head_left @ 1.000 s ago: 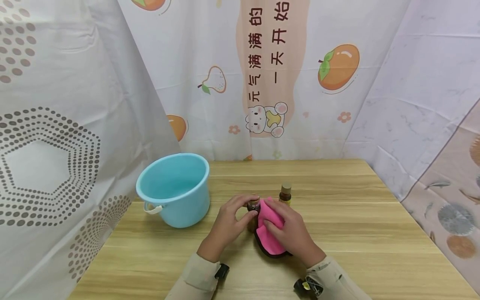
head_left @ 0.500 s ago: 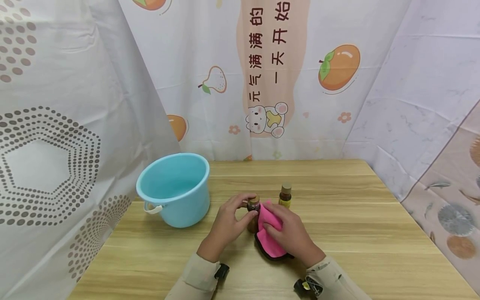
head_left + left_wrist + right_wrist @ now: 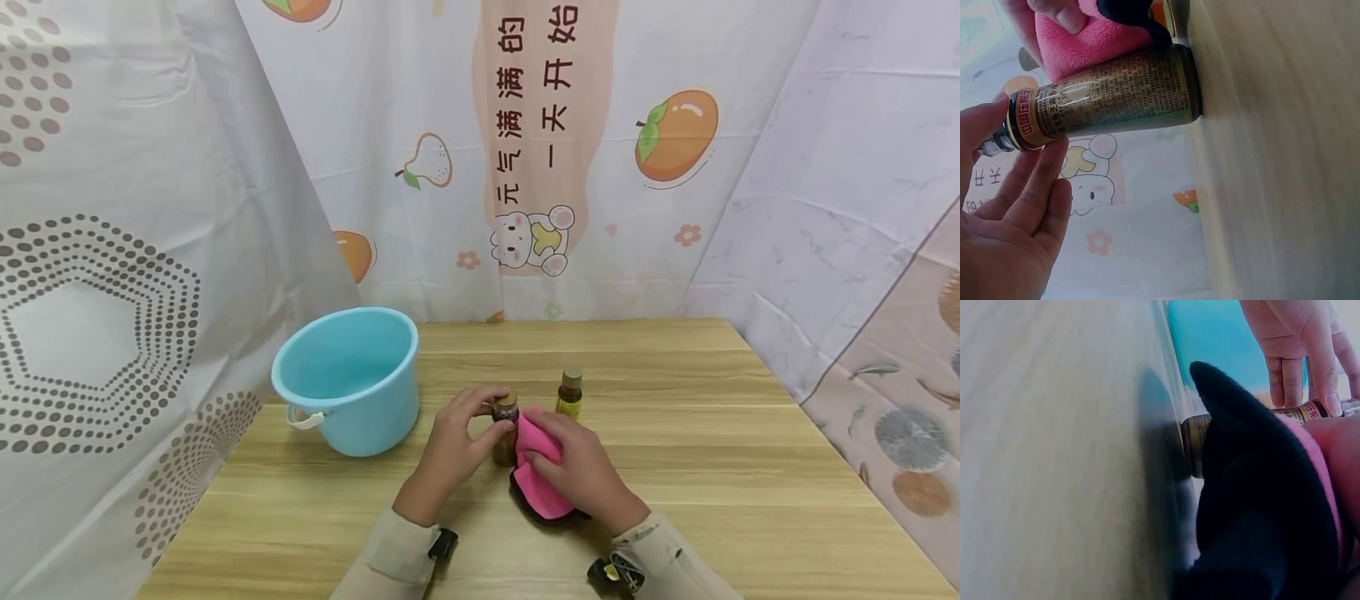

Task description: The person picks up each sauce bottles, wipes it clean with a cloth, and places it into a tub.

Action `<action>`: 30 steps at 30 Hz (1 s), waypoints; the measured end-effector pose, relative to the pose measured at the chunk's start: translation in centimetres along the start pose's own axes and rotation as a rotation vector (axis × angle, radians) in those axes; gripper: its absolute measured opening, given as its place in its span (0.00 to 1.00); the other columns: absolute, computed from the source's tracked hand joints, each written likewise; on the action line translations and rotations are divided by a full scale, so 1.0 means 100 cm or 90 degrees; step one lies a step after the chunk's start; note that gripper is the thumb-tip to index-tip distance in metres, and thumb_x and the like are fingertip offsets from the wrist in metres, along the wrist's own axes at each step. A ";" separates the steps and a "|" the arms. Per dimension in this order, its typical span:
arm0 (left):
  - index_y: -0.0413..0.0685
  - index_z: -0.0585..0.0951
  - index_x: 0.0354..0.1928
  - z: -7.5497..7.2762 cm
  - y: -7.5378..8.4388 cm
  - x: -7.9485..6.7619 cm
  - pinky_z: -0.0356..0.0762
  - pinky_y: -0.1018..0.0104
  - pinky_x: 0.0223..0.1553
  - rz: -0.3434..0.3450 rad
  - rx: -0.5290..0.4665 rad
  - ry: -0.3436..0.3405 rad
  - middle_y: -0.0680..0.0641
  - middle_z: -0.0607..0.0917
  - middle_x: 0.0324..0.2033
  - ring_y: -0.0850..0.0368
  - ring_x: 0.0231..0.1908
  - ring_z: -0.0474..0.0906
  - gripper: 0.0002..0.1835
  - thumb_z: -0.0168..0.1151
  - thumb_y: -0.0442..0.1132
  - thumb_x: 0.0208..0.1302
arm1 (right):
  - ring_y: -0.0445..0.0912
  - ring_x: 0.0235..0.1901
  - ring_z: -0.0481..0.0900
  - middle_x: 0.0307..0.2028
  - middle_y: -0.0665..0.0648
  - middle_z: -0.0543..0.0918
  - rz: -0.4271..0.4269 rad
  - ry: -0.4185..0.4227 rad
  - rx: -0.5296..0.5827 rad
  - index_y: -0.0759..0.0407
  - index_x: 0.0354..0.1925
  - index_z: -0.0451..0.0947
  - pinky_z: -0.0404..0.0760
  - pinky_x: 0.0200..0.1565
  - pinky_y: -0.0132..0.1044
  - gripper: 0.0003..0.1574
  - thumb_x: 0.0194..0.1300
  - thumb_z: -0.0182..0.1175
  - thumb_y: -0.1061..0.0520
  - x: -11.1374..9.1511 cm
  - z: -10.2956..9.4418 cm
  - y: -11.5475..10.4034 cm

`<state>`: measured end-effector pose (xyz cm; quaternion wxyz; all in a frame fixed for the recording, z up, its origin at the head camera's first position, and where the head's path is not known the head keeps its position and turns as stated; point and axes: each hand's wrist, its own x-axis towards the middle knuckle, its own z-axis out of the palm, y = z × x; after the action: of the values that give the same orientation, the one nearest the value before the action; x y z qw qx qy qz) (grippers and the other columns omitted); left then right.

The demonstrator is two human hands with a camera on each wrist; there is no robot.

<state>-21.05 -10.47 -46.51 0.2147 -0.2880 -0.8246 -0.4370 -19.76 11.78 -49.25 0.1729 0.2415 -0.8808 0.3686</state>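
Note:
A brown-gold sesame oil bottle (image 3: pixel 1116 97) stands upright on the table, its cap (image 3: pixel 507 397) on. The left hand (image 3: pixel 452 437) grips it near the neck, thumb on one side and fingers on the other. In the right hand (image 3: pixel 583 467) is a pink cleaning cloth (image 3: pixel 542 475) with a black edge, held against the bottle's side. The right wrist view shows mostly the dark side of the cloth (image 3: pixel 1254 487), which hides part of the bottle. Behind the right hand stands a second bottle (image 3: pixel 570 400) with a yellow label, its lower part hidden.
A light blue bucket (image 3: pixel 405 400) with a white handle grip stands on the table at the left. The wooden table (image 3: pixel 712 467) extends to the right and ends at a printed curtain (image 3: pixel 450 283) at the back.
The right hand and cloth have slid slightly down along the bottle, toward the person. More of the yellow-labelled bottle and the held bottle shows. The left hand keeps its grip.

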 end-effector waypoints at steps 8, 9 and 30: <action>0.55 0.80 0.63 0.001 0.000 0.000 0.84 0.63 0.55 0.003 -0.007 -0.004 0.53 0.84 0.55 0.59 0.53 0.84 0.23 0.71 0.40 0.68 | 0.44 0.52 0.84 0.62 0.53 0.83 -0.048 0.062 0.025 0.50 0.66 0.79 0.87 0.46 0.42 0.36 0.61 0.76 0.54 0.001 -0.004 -0.002; 0.55 0.80 0.63 0.001 -0.001 0.000 0.84 0.63 0.55 0.003 -0.007 -0.005 0.53 0.84 0.55 0.59 0.53 0.84 0.23 0.71 0.41 0.68 | 0.44 0.53 0.84 0.62 0.53 0.83 -0.056 0.070 0.029 0.51 0.67 0.79 0.87 0.46 0.42 0.36 0.61 0.76 0.55 0.001 -0.004 -0.002; 0.52 0.80 0.63 0.002 -0.004 0.001 0.84 0.63 0.54 0.021 -0.012 -0.001 0.52 0.84 0.57 0.57 0.53 0.85 0.22 0.71 0.39 0.68 | 0.50 0.60 0.82 0.66 0.56 0.79 -0.081 0.091 0.076 0.51 0.70 0.77 0.87 0.53 0.47 0.37 0.64 0.74 0.57 0.003 -0.006 -0.002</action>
<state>-21.41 -10.47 -46.82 0.2184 -0.3040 -0.8159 -0.4407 -19.77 12.02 -48.57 0.2434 0.2803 -0.8255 0.4251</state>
